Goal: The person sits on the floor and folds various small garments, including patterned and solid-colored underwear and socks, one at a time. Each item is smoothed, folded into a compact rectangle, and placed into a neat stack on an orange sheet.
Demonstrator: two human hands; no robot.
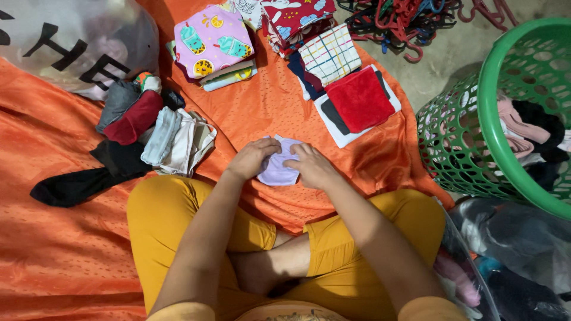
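One head-worn camera, looking steeply down from above a seated person's crossed legs, close over the left hand and right hand, facing forward across the orange cloth, green laundry basket at the right edge, clear plastic bag upper left

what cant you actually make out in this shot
Head view:
- Small lilac garment: kind unclear, mostly covered by the left hand and right hand.
- Green laundry basket: cut off by the right edge, contents only partly seen through the holes.
- Hangers: tangled, cropped at the top edge, count unclear.
- Clear plastic bag: contents blurred.
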